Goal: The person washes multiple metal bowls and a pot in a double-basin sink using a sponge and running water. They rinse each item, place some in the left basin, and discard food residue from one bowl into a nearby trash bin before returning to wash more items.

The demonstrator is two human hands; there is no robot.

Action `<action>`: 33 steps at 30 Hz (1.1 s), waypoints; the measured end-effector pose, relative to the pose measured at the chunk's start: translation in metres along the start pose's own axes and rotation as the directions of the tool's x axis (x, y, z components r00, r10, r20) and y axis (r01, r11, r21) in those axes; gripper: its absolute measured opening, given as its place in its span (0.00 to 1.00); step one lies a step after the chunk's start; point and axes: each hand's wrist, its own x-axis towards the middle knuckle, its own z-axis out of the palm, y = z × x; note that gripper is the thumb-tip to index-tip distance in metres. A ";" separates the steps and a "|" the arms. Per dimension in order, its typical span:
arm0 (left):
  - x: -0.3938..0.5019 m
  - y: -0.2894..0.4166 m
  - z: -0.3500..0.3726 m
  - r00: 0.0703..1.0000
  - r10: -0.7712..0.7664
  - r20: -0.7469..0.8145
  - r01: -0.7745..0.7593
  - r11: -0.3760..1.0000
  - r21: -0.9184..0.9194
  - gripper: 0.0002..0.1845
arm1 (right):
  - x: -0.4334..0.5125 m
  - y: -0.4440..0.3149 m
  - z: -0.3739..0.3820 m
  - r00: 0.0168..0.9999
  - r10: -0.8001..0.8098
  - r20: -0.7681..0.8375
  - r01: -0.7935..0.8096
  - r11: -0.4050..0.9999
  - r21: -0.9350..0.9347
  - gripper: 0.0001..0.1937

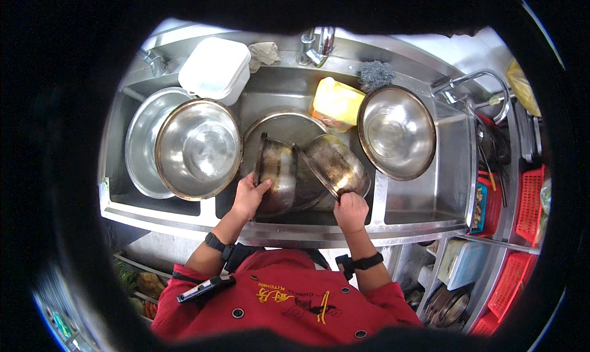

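Over the middle basin, my left hand [250,196] grips the rim of a stained metal bowl [279,172] tipped on its side. My right hand [351,211] holds a second stained metal bowl [340,163] by its rim, also tilted, its browned outside facing up. Behind and beneath both lies a wide round metal vessel [290,124] in the sink, mostly hidden by them. A yellow plastic container [339,102] stands just beyond the right-hand bowl. To the left, a steel bowl [200,147] overlaps a larger pale metal basin [144,144]; another steel bowl [397,133] sits at the right.
A white plastic tub [215,68], a crumpled cloth [264,56] and a steel-wool scourer [375,74] rest toward the back. The faucet [315,50] rises behind the middle basin, and a curved tap [484,80] arches at the right. Red baskets [530,204] line the right side.
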 end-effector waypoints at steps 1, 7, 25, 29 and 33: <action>0.001 -0.001 0.000 1.000 -0.016 -0.018 0.016 1.000 0.023 0.11 | 0.000 0.001 -0.012 1.000 -0.013 -0.005 0.013 1.000 -0.004 0.15; 0.013 -0.014 0.001 0.995 -0.043 0.095 0.046 0.998 -0.033 0.12 | -0.016 -0.006 -0.080 0.985 0.102 -0.137 -0.106 0.994 -0.021 0.13; 0.060 -0.104 0.053 0.727 -0.333 0.601 -0.610 0.088 0.787 0.14 | -0.195 0.030 -0.129 -0.193 0.978 -0.080 -0.373 0.003 0.928 0.05; 0.062 -0.121 0.051 0.700 -0.405 0.588 -0.639 0.011 0.769 0.15 | -0.213 0.032 -0.112 -0.399 0.911 0.109 -0.416 -0.285 0.864 0.03; 0.074 -0.116 0.042 0.712 -0.410 0.570 -0.611 0.039 0.791 0.17 | -0.220 -0.008 -0.101 -0.263 0.901 0.344 -0.473 -0.431 0.768 0.22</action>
